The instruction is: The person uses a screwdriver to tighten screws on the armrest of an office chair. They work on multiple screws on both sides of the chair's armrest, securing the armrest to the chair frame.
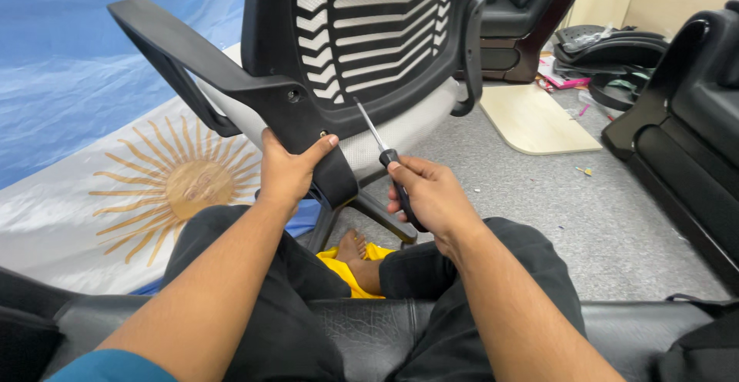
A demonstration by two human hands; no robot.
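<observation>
Room: grey carpeted floor (pixel 539 197), with a blue, white and gold sun-patterned cloth (pixel 115 174) draped at the left.
Chair: black plastic office chair with a slatted back and grey mesh seat (pixel 369 51), tipped close in front of the seated person, just above the knees.
Armrest: black moulded plastic armrest (pixel 223 82), its lower bracket lying against the chair's side; one dark screw hole shows in the bracket and a small brass-coloured fastener sits just below it.
Left hand: left hand (pixel 289 170) is wrapped around the armrest bracket, thumb on top, holding it firm.
Right hand: right hand (pixel 431 193) is closed around the black handle of the screwdriver with a slim steel shaft (pixel 377 139), whose tip rests on the chair frame, right of the bracket.
Progress: the bracket looks seated but not fully fixed, judging by the hole that seems empty; the tip is not on either fastening point.
Textures: smooth hard plastic, woven mesh, cracked black leather sofa edge (pixel 369 328) under the legs.
Surroundings: black leather armchairs (pixel 685 128), a pale wooden board (pixel 535 120) and loose chair parts (pixel 608 51) lie well apart on the floor.
</observation>
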